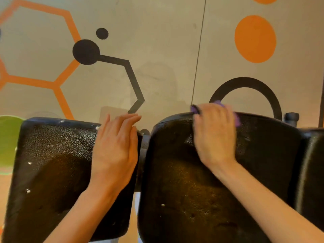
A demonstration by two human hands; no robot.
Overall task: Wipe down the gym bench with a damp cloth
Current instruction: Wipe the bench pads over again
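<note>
Two black padded bench cushions fill the lower frame, a left pad point(52, 163) and a right pad point(184, 181), with a narrow gap between them. My left hand point(115, 149) rests flat with straight fingers on the right edge of the left pad. At the far top edge of the right pad, my right hand point(213, 134) presses a purple cloth point(236, 120). Its fingers curl over the cloth and the pad's rim. Most of the cloth is hidden under the hand; the hand is blurred.
A beige wall point(166, 41) painted with orange hexagons and black shapes stands right behind the pads. A black tube end point(291, 118) sticks up at the right, beside another dark pad point(313, 163). White flecks dot the left pad.
</note>
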